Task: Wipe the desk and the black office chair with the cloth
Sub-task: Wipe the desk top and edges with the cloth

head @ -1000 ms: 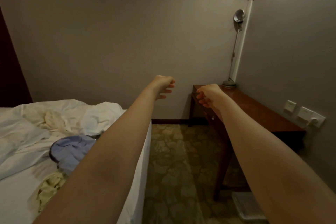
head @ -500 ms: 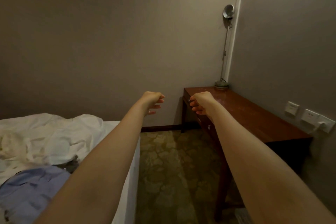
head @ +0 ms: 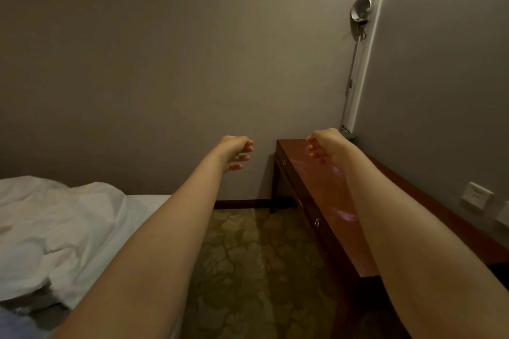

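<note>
A reddish-brown wooden desk (head: 325,201) with small drawer knobs runs along the right wall. Both my arms stretch straight out in front of me. My left hand (head: 237,150) hangs in the air left of the desk, fingers loosely curled, holding nothing. My right hand (head: 321,146) hovers over the desk's far end, fingers also loosely curled and empty. No cloth and no black office chair are in view.
A bed with rumpled white bedding (head: 60,228) fills the left side. Patterned carpet (head: 256,270) lies between bed and desk. A silver lamp (head: 360,9) stands at the desk's far corner beside a white pipe (head: 363,58). Wall sockets (head: 476,195) sit at right.
The view has swung right and closer to the desk; less of the bed shows. Both arms stay stretched out with the hands loosely curled.
</note>
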